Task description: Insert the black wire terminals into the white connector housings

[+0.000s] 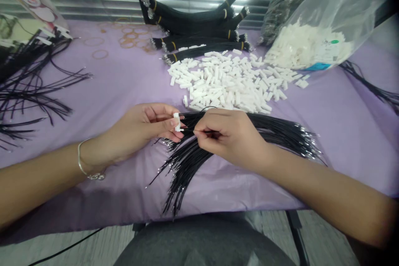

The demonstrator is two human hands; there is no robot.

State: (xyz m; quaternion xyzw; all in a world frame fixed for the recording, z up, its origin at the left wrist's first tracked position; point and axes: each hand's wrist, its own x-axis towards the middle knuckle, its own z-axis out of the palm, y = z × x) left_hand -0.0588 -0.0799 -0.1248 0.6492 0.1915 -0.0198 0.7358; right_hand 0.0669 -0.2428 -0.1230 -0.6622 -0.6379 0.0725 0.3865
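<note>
My left hand [146, 126] pinches a small white plastic connector [177, 121] between thumb and fingers. My right hand [229, 135] is closed in a pinch on a thin black wire [204, 132], whose tip points at the connector. Both hands hover over a loose fan of black wires with metal ends [280, 133] lying on the purple tablecloth [124, 83]. Just beyond the hands lies a heap of white connectors [227, 81].
Bundles of black wires tied with yellow bands [199, 29] lie at the back. A clear plastic bag of white connectors [314, 41] sits at the back right. Loose black wires [28, 87] spread on the left, rubber bands [124, 39] behind them. The table's near edge is close to my lap.
</note>
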